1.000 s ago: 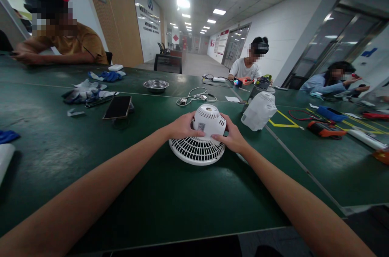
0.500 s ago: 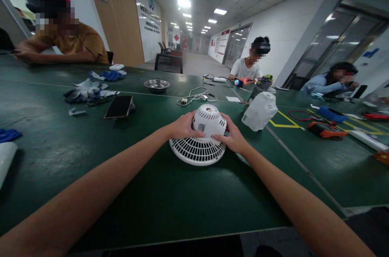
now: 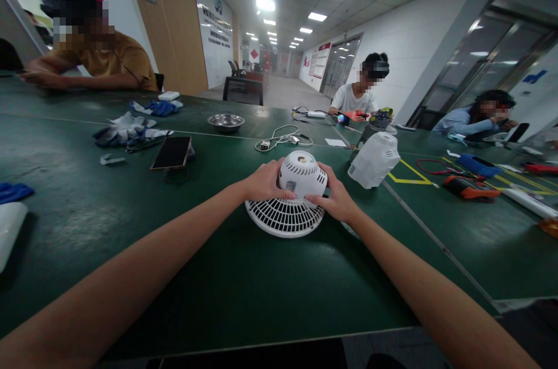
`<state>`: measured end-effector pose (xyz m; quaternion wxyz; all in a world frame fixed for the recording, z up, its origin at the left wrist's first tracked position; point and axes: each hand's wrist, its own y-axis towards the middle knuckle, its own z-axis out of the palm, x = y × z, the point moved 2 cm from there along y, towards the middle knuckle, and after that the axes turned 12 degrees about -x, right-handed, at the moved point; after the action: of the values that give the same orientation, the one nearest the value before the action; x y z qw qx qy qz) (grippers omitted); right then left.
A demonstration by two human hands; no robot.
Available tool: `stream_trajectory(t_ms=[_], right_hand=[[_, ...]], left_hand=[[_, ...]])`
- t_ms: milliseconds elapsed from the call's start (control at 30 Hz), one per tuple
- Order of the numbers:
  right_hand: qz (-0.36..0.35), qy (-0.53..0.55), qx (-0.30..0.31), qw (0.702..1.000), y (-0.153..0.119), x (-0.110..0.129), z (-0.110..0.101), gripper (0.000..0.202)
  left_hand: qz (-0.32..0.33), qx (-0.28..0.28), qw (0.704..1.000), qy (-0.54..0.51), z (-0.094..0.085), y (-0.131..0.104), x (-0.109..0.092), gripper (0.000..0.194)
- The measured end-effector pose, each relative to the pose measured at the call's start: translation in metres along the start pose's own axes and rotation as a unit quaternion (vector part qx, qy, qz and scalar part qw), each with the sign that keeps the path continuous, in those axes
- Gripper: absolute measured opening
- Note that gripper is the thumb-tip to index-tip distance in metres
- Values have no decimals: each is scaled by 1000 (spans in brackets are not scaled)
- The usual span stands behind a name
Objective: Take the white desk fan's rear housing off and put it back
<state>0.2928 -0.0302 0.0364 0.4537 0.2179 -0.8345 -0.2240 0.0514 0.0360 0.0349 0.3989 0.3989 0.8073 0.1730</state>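
Note:
A white fan motor housing [image 3: 300, 174] with vent slots and a small label sits over a round white fan grille [image 3: 285, 221] on the green table. My left hand [image 3: 268, 181] wraps round the housing's left side, its thumb lying across the front near the label. On the opposite side my right hand [image 3: 336, 194] grips the housing, thumb also at the front. Both sets of fingertips are hidden behind it. The grille spreads out below, towards me. Whether housing and grille are joined, I cannot tell.
To the right stands a translucent white plastic container [image 3: 374, 161]. Behind lie a white cable [image 3: 283, 138] and a steel bowl [image 3: 225, 121]. A phone [image 3: 172, 153] and gloves [image 3: 124, 128] are on the left; an orange-black meter [image 3: 471, 187] is at right. Several people sit around the table.
The housing has tilted slightly to the right within my hands. Otherwise the view has only shifted a little.

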Motion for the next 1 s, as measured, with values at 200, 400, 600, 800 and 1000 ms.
stream_trajectory(t_ms=[200, 400, 600, 800, 1000], right_hand=[[0, -22, -13, 1000, -1, 1, 1, 88], [8, -25, -24, 999, 0, 3, 2, 83], [10, -30, -29, 999, -1, 6, 4, 82], [-2, -58, -13, 998, 0, 6, 1, 82], [1, -19, 7, 1000, -1, 2, -7, 86]], left_hand=[[-12, 6, 1000, 24, 0, 1, -4, 83], [-19, 20, 999, 35, -1, 1, -7, 81], [-28, 42, 998, 24, -3, 2, -7, 89], [-19, 38, 999, 15, -5, 3, -10, 90], [-7, -3, 1000, -31, -7, 1, -6, 72]])
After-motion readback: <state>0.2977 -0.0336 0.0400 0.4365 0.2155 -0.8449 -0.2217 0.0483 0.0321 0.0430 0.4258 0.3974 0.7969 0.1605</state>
